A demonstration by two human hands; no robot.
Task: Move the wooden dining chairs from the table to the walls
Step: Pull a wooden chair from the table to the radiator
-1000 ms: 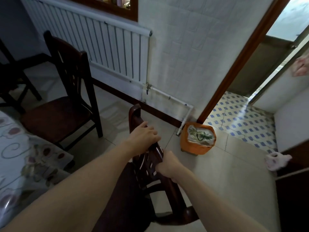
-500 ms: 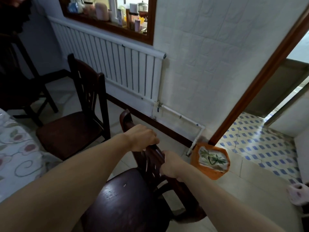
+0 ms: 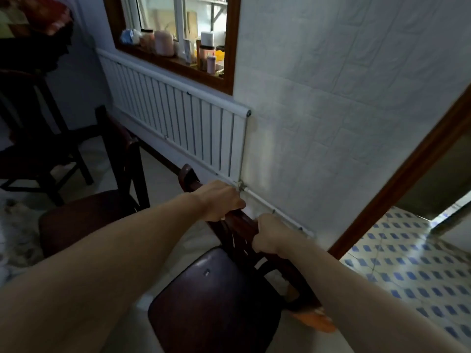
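The chair (image 3: 216, 296) backrest is clamped by both hands, left (image 3: 219, 200) and right (image 3: 267, 236), near the radiator (image 3: 183, 128); it should be lowered evenly, clear of the radiator's pipe (image 3: 275, 212).

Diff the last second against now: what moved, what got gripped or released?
The held chair has been carried closer to the white wall, beside the radiator; its back now covers most of the orange bin, seen whole earlier. Nothing was taken or released: left hand and right hand still grip the backrest. The second chair stayed put.
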